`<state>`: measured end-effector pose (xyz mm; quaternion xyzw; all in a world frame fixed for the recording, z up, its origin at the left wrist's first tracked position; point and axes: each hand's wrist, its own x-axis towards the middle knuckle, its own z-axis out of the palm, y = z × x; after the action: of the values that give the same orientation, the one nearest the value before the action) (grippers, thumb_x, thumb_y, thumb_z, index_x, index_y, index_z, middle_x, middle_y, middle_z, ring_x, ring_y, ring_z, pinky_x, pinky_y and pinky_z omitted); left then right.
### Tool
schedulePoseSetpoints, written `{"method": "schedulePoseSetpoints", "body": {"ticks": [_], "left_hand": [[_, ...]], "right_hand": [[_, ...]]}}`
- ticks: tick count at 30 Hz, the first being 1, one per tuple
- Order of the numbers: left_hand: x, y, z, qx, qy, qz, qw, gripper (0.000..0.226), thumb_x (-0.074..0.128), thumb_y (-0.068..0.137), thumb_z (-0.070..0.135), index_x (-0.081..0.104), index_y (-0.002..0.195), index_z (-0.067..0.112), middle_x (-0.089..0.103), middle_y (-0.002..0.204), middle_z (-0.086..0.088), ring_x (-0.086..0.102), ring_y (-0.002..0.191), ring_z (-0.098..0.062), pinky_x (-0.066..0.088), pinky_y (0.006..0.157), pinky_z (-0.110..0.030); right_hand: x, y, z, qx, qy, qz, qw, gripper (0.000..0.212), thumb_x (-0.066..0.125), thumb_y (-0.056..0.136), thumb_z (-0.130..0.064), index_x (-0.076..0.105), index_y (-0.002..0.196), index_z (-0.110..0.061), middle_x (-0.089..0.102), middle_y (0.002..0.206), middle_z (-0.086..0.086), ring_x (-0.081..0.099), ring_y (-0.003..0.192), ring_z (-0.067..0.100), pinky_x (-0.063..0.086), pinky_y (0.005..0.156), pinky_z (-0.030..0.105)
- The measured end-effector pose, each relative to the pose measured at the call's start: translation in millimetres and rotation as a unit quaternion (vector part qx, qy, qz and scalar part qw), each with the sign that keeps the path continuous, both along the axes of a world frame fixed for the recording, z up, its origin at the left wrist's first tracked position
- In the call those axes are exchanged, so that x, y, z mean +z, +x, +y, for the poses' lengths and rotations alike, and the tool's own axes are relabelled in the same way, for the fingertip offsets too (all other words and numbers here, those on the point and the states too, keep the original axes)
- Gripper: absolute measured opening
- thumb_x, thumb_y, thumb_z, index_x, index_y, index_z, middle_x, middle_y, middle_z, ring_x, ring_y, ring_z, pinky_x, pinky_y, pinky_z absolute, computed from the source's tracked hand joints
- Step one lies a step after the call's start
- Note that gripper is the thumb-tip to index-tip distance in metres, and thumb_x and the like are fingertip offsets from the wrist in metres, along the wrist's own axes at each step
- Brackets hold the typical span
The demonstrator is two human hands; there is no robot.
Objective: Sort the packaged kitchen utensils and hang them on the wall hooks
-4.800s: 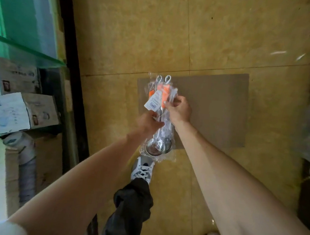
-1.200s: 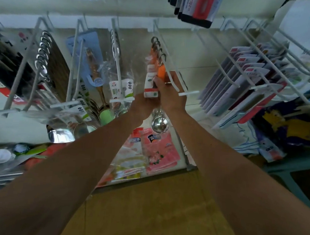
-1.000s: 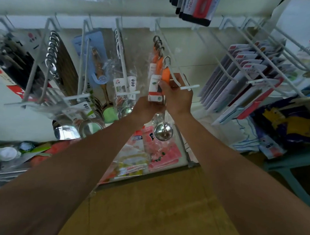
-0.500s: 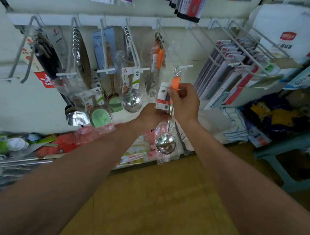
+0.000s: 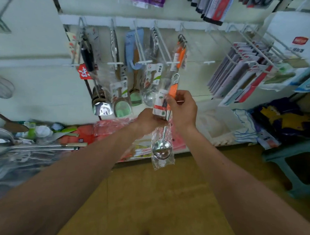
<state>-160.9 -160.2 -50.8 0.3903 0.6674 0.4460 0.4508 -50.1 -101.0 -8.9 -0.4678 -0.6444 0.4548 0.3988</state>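
- Both forearms reach up from the lower corners to the frame's centre, with the hands close together.
- The right hand pinches the orange handle of the packaged ladle. The left hand grips its wrapper under the label.
- The ladle hangs upright, bowl down, just below the wall hooks at upper centre.
- The left fingertips are hidden behind the packet, and the label print is unreadable.

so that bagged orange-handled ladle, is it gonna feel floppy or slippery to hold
The ladle is likely stiff: its metal shaft hangs straight below the right hand. The clear bag looks loose and glossy, so it may slide over the handle. Probably bottom-heavy, since the steel bowl hangs lowest.
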Motion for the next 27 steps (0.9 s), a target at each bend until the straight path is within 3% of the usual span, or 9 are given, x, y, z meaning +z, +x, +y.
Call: {"method": "schedulePoseSetpoints", "body": {"ticks": [3, 9, 11, 13, 15, 18, 22, 25, 27], "left_hand": [[5, -41, -44, 0.024, -0.019, 0.023, 0.999, 0.024, 0.077, 0.078, 0.003, 0.071, 0.100, 0.009, 0.073, 0.093, -0.003, 0.068, 0.083, -0.015, 0.053, 0.081, -0.029], [9, -135, -156, 0.112, -0.038, 0.033, 0.992, 0.018, 0.079, 0.078, 0.009, 0.070, 0.082, 0.025, 0.072, 0.081, 0.009, 0.068, 0.079, -0.009, 0.053, 0.076, -0.024], [8, -167, -201, 0.141, -0.048, 0.049, 0.988, 0.014, 0.078, 0.079, 0.013, 0.074, 0.091, 0.017, 0.073, 0.089, 0.005, 0.068, 0.084, -0.012, 0.054, 0.081, -0.027], [7, -197, -248, 0.178, -0.061, 0.049, 0.981, 0.025, 0.078, 0.079, 0.013, 0.073, 0.103, 0.011, 0.073, 0.102, -0.004, 0.067, 0.093, -0.018, 0.052, 0.088, -0.031], [5, -227, -300, 0.234, -0.071, 0.026, 0.969, 0.026, 0.077, 0.077, 0.007, 0.072, 0.103, 0.008, 0.073, 0.102, -0.011, 0.067, 0.094, -0.024, 0.052, 0.087, -0.035], [4, -263, -377, 0.285, -0.067, 0.017, 0.956, 0.021, 0.077, 0.078, 0.005, 0.071, 0.096, 0.010, 0.072, 0.093, -0.007, 0.067, 0.084, -0.019, 0.054, 0.079, -0.031], [5, -300, -479, 0.361, -0.073, -0.003, 0.930, 0.024, 0.074, 0.082, 0.005, 0.068, 0.105, 0.005, 0.069, 0.089, -0.002, 0.061, 0.072, -0.005, 0.047, 0.057, -0.011], [-5, -319, -559, 0.412, -0.086, -0.012, 0.907, 0.026, 0.075, 0.081, 0.009, 0.069, 0.106, 0.006, 0.072, 0.100, -0.009, 0.067, 0.088, -0.022, 0.054, 0.074, -0.029], [-16, -323, -610, 0.455, -0.086, -0.034, 0.885, 0.023, 0.076, 0.081, 0.008, 0.068, 0.102, 0.007, 0.072, 0.099, -0.010, 0.067, 0.087, -0.025, 0.054, 0.076, -0.036]], "right_hand": [[-4, -46, -35, 0.039, -0.003, -0.001, 0.999, 0.015, 0.072, 0.088, -0.022, 0.061, 0.099, -0.024, 0.066, 0.088, -0.013, 0.062, 0.084, 0.006, 0.053, 0.082, 0.031], [-3, -154, -125, 0.144, 0.007, -0.017, 0.989, 0.016, 0.073, 0.088, -0.021, 0.060, 0.098, -0.020, 0.063, 0.085, -0.015, 0.057, 0.077, -0.004, 0.045, 0.074, 0.015], [-6, -194, -163, 0.178, 0.011, -0.021, 0.984, 0.018, 0.074, 0.087, -0.022, 0.062, 0.099, -0.019, 0.065, 0.086, -0.013, 0.060, 0.078, 0.002, 0.049, 0.077, 0.022], [-8, -231, -203, 0.215, 0.007, -0.021, 0.976, 0.017, 0.074, 0.086, -0.023, 0.062, 0.098, -0.021, 0.065, 0.085, -0.012, 0.061, 0.079, 0.005, 0.051, 0.077, 0.027], [-8, -268, -249, 0.260, 0.011, -0.028, 0.965, 0.016, 0.074, 0.086, -0.026, 0.061, 0.095, -0.023, 0.064, 0.084, -0.012, 0.061, 0.077, 0.004, 0.049, 0.073, 0.022], [-10, -319, -318, 0.323, 0.020, -0.039, 0.945, 0.016, 0.073, 0.086, -0.027, 0.060, 0.095, -0.024, 0.063, 0.083, -0.014, 0.057, 0.074, -0.004, 0.041, 0.066, 0.012], [-19, -381, -412, 0.407, 0.024, -0.040, 0.912, 0.018, 0.073, 0.086, -0.026, 0.061, 0.098, -0.020, 0.063, 0.085, -0.013, 0.057, 0.074, -0.006, 0.042, 0.067, 0.009], [-26, -415, -488, 0.467, 0.038, -0.032, 0.883, 0.018, 0.073, 0.086, -0.022, 0.059, 0.097, -0.019, 0.062, 0.085, -0.012, 0.057, 0.074, -0.006, 0.042, 0.067, 0.008], [-36, -430, -539, 0.506, 0.043, -0.031, 0.861, 0.018, 0.074, 0.086, -0.021, 0.060, 0.097, -0.019, 0.064, 0.086, -0.008, 0.060, 0.075, 0.000, 0.047, 0.070, 0.016]]}}
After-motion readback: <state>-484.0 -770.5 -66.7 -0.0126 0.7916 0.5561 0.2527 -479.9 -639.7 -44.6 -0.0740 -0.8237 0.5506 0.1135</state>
